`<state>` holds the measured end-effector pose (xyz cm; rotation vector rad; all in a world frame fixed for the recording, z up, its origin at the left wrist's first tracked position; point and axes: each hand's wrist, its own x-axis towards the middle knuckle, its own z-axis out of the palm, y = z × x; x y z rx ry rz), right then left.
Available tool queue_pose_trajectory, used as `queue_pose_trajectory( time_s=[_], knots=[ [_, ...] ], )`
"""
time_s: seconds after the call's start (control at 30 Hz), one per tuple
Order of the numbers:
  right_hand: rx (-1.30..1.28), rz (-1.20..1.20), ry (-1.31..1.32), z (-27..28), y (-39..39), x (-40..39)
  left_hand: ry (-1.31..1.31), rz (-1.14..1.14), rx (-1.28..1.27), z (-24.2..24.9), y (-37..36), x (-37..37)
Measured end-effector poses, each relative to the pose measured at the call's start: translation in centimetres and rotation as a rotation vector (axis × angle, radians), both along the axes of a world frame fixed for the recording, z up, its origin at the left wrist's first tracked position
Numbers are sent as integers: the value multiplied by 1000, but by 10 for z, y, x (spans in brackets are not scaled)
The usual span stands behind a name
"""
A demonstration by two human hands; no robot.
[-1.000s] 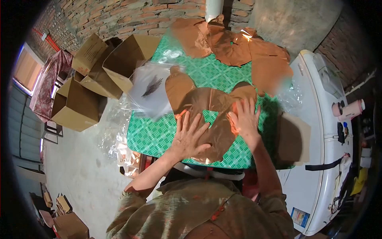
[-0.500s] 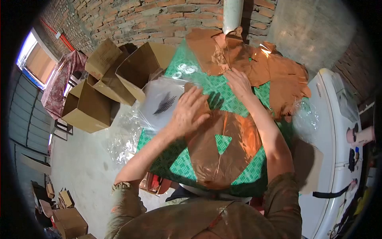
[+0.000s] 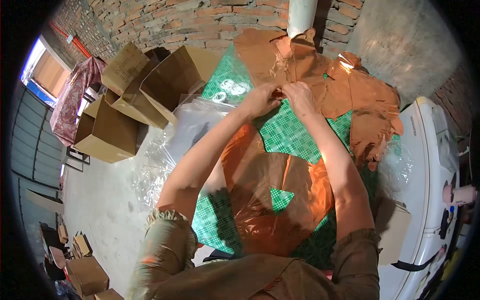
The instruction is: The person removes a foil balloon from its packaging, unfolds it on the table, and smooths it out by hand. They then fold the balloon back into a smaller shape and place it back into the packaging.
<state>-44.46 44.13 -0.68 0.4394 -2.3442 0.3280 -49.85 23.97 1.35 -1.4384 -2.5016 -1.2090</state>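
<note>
Hands [image 3: 282, 96] on crinkled copper foil [image 3: 310, 75]

1 head view, steeply down, close

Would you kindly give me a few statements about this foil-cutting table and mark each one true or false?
1. Both hands meet at the far pile of copper foil shapes. True: the left hand and right hand pinch at its edge.
2. The tablecloth is plain red. False: it is green check.
3. A copper foil sheet lies under the forearms. True.
4. The cardboard boxes stand on the right. False: they stand to the left of the table.
5. A white appliance stands to the right. True.
</note>
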Motion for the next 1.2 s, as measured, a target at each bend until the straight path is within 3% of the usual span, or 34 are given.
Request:
queue_pose_trajectory(
  time_s=[0.13, 0.23, 0.33, 0.57, 0.77, 0.87, 1.07, 1.2],
  knots=[
    [-61, -55, -100, 8, 3, -6, -226, 126, 218, -6, 9, -4],
    [-134, -61, -145, 10, 1, -10, -208, 259, 165, -9, 11, -13],
    [-280, -60, -208, 13, -1, -8, -294, 292, 284, -20, 19, -23],
    [-563, -60, -392, 15, -3, -17, -398, 352, 285, -27, 20, -38],
    [-302, -189, 156, 25, -20, 0, -553, 287, 339, -28, 13, -52],
    [-122, -78, -103, 17, -14, 8, -576, 300, 306, -10, 9, -45],
    [-115, 180, -59, -2, -5, 10, -515, 329, 312, -6, 7, -44],
    [-62, 219, -109, -5, 2, -1, -545, 289, 355, -7, 7, -44]
  ],
)
